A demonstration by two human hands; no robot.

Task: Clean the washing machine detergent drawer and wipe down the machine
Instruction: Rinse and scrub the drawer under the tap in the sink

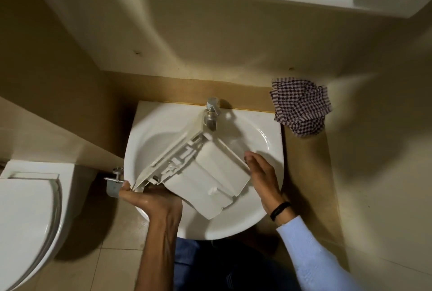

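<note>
Your left hand (149,199) grips the detergent drawer (205,174) at its near-left corner. The palm is underneath, the thumb comes up beside the end of the long front panel, and the fingers curl under the drawer, out of sight. The skin of that hand looks wet.

Your right hand (261,174) is at the opposite side. Its fingers (251,158) are pressed together and slightly bent at the tips, lying against the drawer's right edge. The thumb is hidden, so you cannot tell whether this hand pinches the edge or only steadies it.

The drawer is held tilted over the bowl of the white sink (159,131). It runs diagonally between your two hands, from the near-left rim up toward the tap (211,113), where its far corner sits just beside the spout. Its ribbed underside and pale compartments face up toward you.

A dark band (280,210) circles your right wrist above a light blue sleeve (311,251). A checked cloth (301,106) lies crumpled on the worktop (304,174), to the right of the sink and well apart from both hands. A toilet (25,216) stands at the left.
</note>
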